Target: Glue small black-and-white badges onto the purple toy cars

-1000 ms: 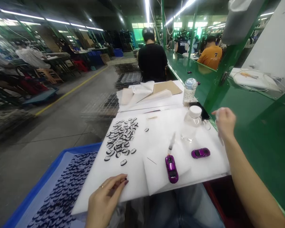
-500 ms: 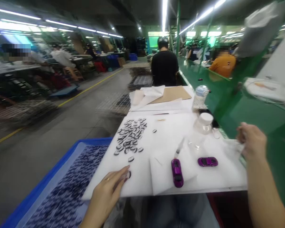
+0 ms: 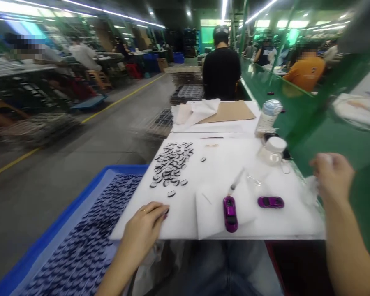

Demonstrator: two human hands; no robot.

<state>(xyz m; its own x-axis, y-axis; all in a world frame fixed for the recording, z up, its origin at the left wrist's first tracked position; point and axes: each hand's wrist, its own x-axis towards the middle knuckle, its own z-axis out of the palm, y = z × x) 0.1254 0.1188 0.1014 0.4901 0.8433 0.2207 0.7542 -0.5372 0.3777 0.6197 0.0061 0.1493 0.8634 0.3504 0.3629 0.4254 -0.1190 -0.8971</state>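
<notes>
At the table's near left, my left hand pinches a small black curved piece between thumb and fingertips, close to the white surface. Several similar black-and-white pieces lie scattered just beyond it. Over the right table edge, my right hand is raised with its fingers closed. Something pale shows at its fingertips, too blurred to name. Crumpled clear plastic lies below that hand. One purple toy car rests on a white foam sheet; another purple toy car lies sideways to its right.
A syringe points at the nearer car. A clear jar with a white lid and a bottle stand at the right. Left of the table is a blue tray of dark pieces. A person in black sits ahead.
My left hand has turned more palm-down around the piece, hiding most of it. My right hand has shifted slightly, still closed and raised. The camera view has tilted down a little.
</notes>
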